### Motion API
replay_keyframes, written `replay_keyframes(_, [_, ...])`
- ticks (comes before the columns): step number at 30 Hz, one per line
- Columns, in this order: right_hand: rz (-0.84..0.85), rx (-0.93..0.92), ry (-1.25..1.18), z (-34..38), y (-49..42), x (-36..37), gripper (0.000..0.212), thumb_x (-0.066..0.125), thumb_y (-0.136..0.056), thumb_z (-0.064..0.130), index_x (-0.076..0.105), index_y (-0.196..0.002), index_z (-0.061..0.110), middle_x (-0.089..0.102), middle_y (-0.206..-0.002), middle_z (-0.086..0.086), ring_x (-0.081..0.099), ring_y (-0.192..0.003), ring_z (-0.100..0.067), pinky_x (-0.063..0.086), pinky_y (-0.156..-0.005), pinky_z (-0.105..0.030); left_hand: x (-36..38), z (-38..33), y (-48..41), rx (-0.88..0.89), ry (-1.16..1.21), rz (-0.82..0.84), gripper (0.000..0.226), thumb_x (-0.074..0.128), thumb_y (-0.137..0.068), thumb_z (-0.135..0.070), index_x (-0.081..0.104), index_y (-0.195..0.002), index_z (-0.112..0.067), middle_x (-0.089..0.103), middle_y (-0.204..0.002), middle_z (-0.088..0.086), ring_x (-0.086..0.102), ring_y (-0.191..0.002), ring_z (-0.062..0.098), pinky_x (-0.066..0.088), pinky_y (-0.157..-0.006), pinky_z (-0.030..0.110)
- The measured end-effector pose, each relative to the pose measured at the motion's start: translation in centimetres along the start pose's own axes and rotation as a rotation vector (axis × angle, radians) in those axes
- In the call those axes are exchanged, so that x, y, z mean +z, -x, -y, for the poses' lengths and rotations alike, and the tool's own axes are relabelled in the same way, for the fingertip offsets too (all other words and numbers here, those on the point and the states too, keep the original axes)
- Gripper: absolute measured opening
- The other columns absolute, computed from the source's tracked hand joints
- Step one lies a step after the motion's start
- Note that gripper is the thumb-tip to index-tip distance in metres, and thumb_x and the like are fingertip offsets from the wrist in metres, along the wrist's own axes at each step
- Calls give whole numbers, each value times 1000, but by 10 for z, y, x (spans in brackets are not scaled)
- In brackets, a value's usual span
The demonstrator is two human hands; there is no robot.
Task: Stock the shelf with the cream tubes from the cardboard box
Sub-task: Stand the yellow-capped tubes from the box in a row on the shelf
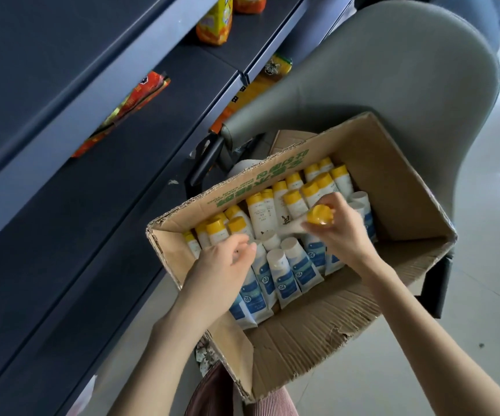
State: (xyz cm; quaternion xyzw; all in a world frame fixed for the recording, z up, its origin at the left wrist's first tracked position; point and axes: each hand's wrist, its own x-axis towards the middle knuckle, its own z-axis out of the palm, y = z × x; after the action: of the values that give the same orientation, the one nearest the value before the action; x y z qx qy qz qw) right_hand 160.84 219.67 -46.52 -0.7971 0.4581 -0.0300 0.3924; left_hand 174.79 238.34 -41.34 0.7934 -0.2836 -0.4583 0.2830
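An open cardboard box [401,187] rests on a grey chair and holds several cream tubes. Yellow-capped white tubes [260,211] fill its far side. White-capped tubes with blue labels [281,274] lie nearer me. My right hand [338,232] grips one yellow-capped tube [320,215] by its cap end, lifted a little above the others. My left hand [221,265] reaches into the box's left end with curled fingers among the tubes; whether it holds one is hidden. The dark shelf [98,190] runs along the left.
The grey chair [407,70] backs the box. Orange and yellow snack bags [214,22] sit on the upper shelf, a red packet [134,103] on a lower one. Torn box flaps [317,325] stick out toward me. Pale floor tiles lie to the right.
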Motion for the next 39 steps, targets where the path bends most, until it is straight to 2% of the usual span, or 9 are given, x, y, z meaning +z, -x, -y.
replay_keyframes(4, [-130,240,-535,18,14,-16,42,75,-78,27,50,-108,12,62,-99,-4,65,-91,-12,54,-77,-25,9,3,-7,-30,76,52,36,43,-97,-40,58,-124,-23,59,-110,-12,50,-101,0,38,-85,18])
replay_keyframes(9, [148,493,-1283,40,35,-1,41,64,-84,24,52,-117,1,62,-114,-17,64,-107,-27,54,-89,-31,19,-2,-16,-38,308,45,37,45,-90,-53,61,-87,-20,60,-76,-24,55,-77,-1,38,-69,11])
replay_keyframes(13, [405,615,-1486,51,63,28,38,61,-89,28,63,-116,2,64,-113,-16,64,-104,-23,55,-86,-31,21,-5,-19,-70,766,-162,22,59,-84,-41,63,-97,-23,72,-82,-14,60,-69,-14,43,-59,3])
replay_keyframes(18, [460,686,-1569,62,81,53,33,63,-86,28,64,-110,5,66,-108,-13,64,-99,-22,55,-83,-33,19,4,-18,-157,903,-254,37,71,-76,-33,64,-109,-17,73,-99,-3,68,-92,8,51,-72,18])
replay_keyframes(21, [473,652,-1483,64,80,57,38,62,-87,30,53,-117,8,65,-112,-12,62,-106,-23,54,-83,-36,17,8,-16,-187,936,-249,58,73,-65,-40,59,-118,-21,70,-110,0,66,-103,17,51,-90,34])
replay_keyframes(26, [522,491,-1073,57,58,52,51,50,-90,49,58,-120,8,67,-114,-1,62,-106,-13,51,-90,-35,-4,14,-17,-142,1011,-281,55,69,-71,-40,57,-122,-23,70,-110,-4,66,-103,11,52,-80,25])
replay_keyframes(31, [137,407,-577,21,11,53,25,59,-91,29,58,-112,14,63,-112,2,57,-111,-17,49,-90,-33,-27,20,-20,-143,1058,-345,53,65,-75,-38,57,-123,-17,70,-111,3,68,-100,14,54,-68,21])
replay_keyframes(34, [-5,208,-157,-5,-21,55,31,56,-93,18,52,-122,8,58,-123,-8,54,-110,-18,41,-86,-25,-33,23,-22,-118,992,-336,57,65,-74,-39,56,-125,-17,69,-113,4,67,-100,15,54,-67,22])
replay_keyframes(39, [210,-16,457,-23,-64,64,51,53,-92,18,36,-140,10,35,-144,-13,29,-132,-32,36,-101,-45,-29,28,-25,-131,919,-336,62,66,-69,-43,55,-123,-15,68,-113,3,68,-100,14,55,-68,23])
